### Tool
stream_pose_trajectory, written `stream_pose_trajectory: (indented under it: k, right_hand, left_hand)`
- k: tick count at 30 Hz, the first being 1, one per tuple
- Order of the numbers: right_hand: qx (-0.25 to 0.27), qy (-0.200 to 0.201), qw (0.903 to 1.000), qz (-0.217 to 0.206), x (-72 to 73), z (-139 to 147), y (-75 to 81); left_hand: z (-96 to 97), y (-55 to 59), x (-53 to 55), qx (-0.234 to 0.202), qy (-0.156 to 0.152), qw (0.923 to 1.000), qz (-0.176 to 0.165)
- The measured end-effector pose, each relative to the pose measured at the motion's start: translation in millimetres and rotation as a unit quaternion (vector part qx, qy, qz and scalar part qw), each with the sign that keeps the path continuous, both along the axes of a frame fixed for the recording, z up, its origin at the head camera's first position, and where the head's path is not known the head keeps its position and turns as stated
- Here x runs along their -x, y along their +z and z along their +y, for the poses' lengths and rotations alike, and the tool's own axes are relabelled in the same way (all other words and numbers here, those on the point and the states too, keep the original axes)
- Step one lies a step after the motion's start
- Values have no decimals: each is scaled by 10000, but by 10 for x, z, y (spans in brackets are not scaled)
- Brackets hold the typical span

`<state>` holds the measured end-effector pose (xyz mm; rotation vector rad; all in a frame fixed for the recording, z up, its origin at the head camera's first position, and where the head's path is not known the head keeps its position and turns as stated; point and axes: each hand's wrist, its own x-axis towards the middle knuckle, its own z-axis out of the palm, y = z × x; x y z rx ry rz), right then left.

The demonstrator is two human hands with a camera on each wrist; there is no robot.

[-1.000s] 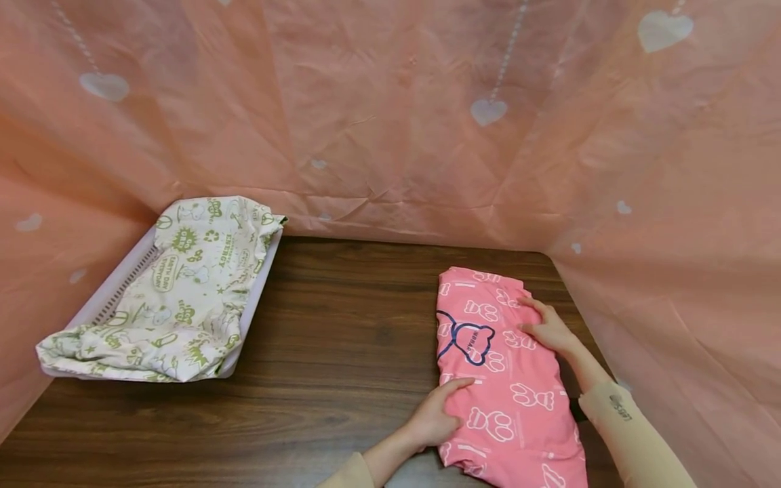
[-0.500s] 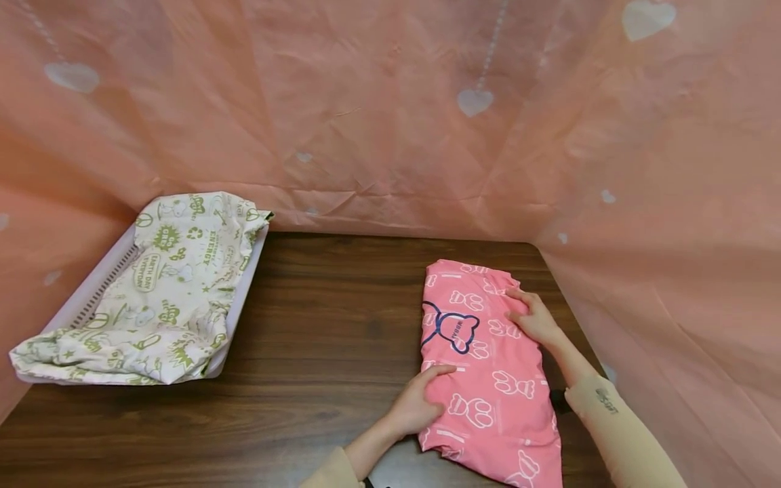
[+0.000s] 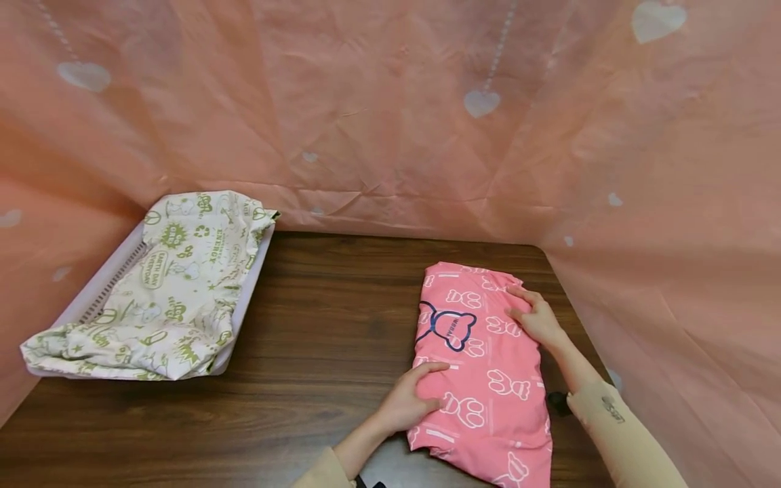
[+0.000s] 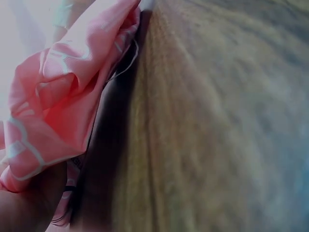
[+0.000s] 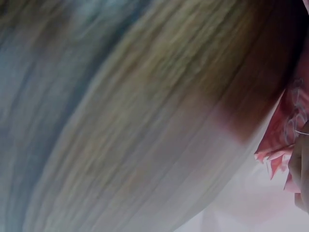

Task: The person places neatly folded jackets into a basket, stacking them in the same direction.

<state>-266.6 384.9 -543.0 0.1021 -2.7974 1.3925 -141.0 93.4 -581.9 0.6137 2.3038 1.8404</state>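
A folded pink cloth [image 3: 488, 369], printed with white bear outlines and one dark blue bear, lies lengthwise on the right part of the table. At its left edge my left hand [image 3: 404, 401] grips it, thumb and a finger on top, the others hidden. My right hand [image 3: 538, 320] holds the far right edge, its lower fingers out of sight. In the left wrist view, the bunched cloth edge [image 4: 72, 106] lies over the hand, with a loose thread beside it. The right wrist view catches only a strip of the cloth [image 5: 289, 116] and some fingers.
A white basket [image 3: 250, 291] stands at the table's left, with a white and green printed cloth [image 3: 183, 271] spread in it and over its ends. Pink curtain [image 3: 390, 122] with hearts encloses the dark wooden table [image 3: 329, 325] at the back and sides.
The pink cloth's near end has shifted slightly left with both hands still on it. The head view has moved a little.
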Motion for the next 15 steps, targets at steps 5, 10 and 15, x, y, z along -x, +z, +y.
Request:
stream_pose_trajectory:
  k: [5,10,15]
  right_hand:
    - [46,-29,10000,53,-26,-49,46]
    - [181,-110,9996,175,-27,-93,86]
    - [248,-177,9992,256,-31,-124,144]
  left_hand:
    - [-46,42,17,74,19,9999,67]
    - [-85,87,37,82,21,10000,53]
    - [-126,173,36,-2,12,10000,-13]
